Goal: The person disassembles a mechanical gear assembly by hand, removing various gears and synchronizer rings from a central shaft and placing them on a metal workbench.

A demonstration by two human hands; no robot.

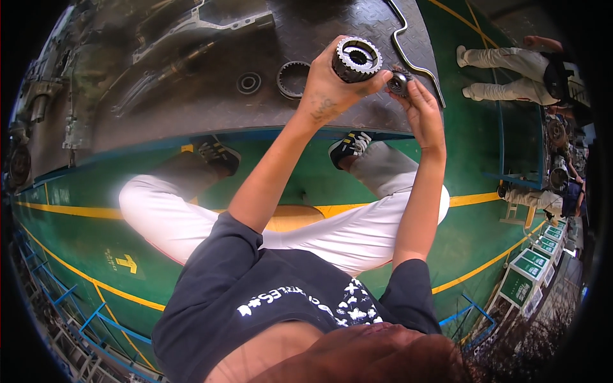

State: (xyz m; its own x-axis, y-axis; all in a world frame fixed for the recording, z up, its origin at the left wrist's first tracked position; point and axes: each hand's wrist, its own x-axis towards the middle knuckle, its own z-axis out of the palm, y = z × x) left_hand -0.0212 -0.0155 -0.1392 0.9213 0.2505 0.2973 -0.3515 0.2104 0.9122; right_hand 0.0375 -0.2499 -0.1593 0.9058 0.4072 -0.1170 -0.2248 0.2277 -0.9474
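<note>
My left hand [331, 80] is closed around a toothed metal gear hub [357, 59], whose ring of teeth and splined bore face up. Just to its right, my right hand [420, 108] pinches a smaller dark gear [397, 83] between thumb and fingers. The left thumb reaches toward that small gear; whether it touches cannot be told. Both parts are held above the right end of a metal-topped workbench [217, 105]. On the bench near my left wrist lie a toothed ring [293, 79] and a small round bearing-like ring [248, 82].
A bent metal rod [408, 48] lies along the bench's right edge. Shafts [172, 70] and a flat metal bracket [198, 27] are spread at the left. Another person [511, 73] stands beyond the right edge. Green-and-white boxes [523, 274] stand on the green floor at far right.
</note>
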